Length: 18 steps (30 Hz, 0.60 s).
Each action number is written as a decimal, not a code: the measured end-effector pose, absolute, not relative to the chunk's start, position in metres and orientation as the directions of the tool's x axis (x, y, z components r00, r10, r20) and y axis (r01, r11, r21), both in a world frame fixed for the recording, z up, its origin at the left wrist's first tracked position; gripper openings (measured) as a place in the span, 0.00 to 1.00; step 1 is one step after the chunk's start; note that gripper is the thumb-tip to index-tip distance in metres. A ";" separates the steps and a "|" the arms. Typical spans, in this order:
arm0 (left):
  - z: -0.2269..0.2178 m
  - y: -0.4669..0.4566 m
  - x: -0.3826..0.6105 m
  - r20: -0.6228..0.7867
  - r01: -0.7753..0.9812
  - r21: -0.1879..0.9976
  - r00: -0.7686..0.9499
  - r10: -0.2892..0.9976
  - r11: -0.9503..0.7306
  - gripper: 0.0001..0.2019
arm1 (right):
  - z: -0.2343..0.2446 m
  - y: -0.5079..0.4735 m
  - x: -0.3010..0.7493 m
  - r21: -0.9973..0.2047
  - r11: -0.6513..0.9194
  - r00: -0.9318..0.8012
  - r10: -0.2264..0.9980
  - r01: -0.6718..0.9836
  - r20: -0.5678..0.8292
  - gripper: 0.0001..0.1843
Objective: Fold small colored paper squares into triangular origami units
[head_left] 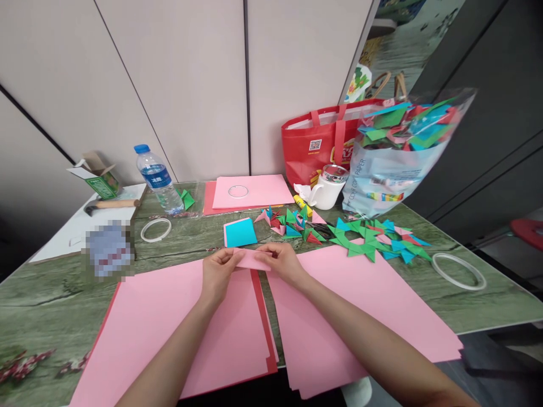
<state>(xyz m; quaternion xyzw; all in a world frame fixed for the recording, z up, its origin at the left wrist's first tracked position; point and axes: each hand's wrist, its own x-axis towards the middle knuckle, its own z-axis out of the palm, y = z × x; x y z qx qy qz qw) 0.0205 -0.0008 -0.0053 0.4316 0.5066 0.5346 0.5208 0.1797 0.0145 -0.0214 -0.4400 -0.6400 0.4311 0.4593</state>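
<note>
A small folded strip of pink paper (253, 260) is pinched between both hands above the table's middle. My left hand (219, 273) grips its left end with thumb and fingers. At the right end, my right hand (285, 261) is closed on the same piece. Below the hands lie two stacks of large pink sheets, the left stack (190, 339) with red paper under it and the right stack (356, 299) beside it. Just beyond my hands rests a small pile of blue and pink paper squares (240, 232).
Folded paper pieces (292, 223) and green paper stars (360, 240) lie right of centre. Behind stand a white mug (326, 192), a red bag (309, 152) and a plastic bag of folded paper (382, 175). Leftward are a water bottle (159, 180), tape roll (156, 230) and hammer (112, 204).
</note>
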 end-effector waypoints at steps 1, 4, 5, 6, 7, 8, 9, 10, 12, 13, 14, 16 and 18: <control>-0.005 -0.001 0.020 -0.060 -0.104 0.993 -0.065 0.996 0.053 0.12 | -0.022 0.015 0.180 -0.952 0.254 -0.195 0.956 0.173 0.220 0.09; -0.002 0.000 0.017 -0.029 -0.073 0.997 0.065 0.997 0.034 0.11 | -0.022 0.017 0.182 -0.926 0.314 -0.227 0.937 0.211 0.266 0.09; 0.000 -0.001 0.016 -0.016 -0.068 0.997 0.121 0.993 0.025 0.12 | -0.022 0.017 0.183 -0.914 0.336 -0.244 0.928 0.227 0.281 0.09; 0.002 -0.001 0.016 -0.003 -0.060 0.998 0.174 0.985 0.014 0.13 | -0.022 0.018 0.184 -0.903 0.354 -0.259 0.921 0.242 0.292 0.09; 0.004 -0.001 0.015 0.009 -0.040 0.999 0.212 0.977 0.000 0.13 | -0.021 0.019 0.186 -0.896 0.366 -0.273 0.915 0.253 0.297 0.09; 0.005 -0.001 0.015 0.021 -0.008 1.000 0.234 0.972 -0.020 0.13 | -0.021 0.019 0.187 -0.892 0.371 -0.286 0.911 0.260 0.296 0.09; 0.007 -0.001 0.014 0.031 0.031 0.999 0.248 0.968 -0.040 0.12 | -0.021 0.020 0.188 -0.892 0.369 -0.298 0.910 0.261 0.289 0.10; 0.008 -0.001 0.013 0.040 0.066 0.996 0.259 0.965 -0.059 0.10 | -0.021 0.021 0.189 -0.896 0.361 -0.310 0.909 0.257 0.278 0.10; 0.009 -0.001 0.012 0.043 0.107 0.991 0.292 0.956 -0.077 0.07 | -0.021 0.022 0.190 -0.910 0.340 -0.331 0.909 0.236 0.254 0.11; 0.009 -0.001 0.011 0.036 0.114 0.991 0.314 0.949 -0.075 0.07 | -0.021 0.022 0.190 -0.918 0.328 -0.336 0.910 0.222 0.244 0.11; 0.009 0.000 0.010 0.026 0.123 0.990 0.333 0.942 -0.071 0.08 | -0.021 0.022 0.190 -0.926 0.315 -0.335 0.912 0.209 0.235 0.11; 0.008 0.000 0.008 0.004 0.159 0.985 0.341 0.940 -0.062 0.11 | -0.020 0.022 0.190 -0.941 0.283 -0.315 0.924 0.185 0.216 0.11; 0.007 0.000 0.007 -0.008 0.201 0.978 0.322 0.947 -0.060 0.13 | -0.020 0.022 0.190 -0.956 0.245 -0.297 0.936 0.164 0.189 0.12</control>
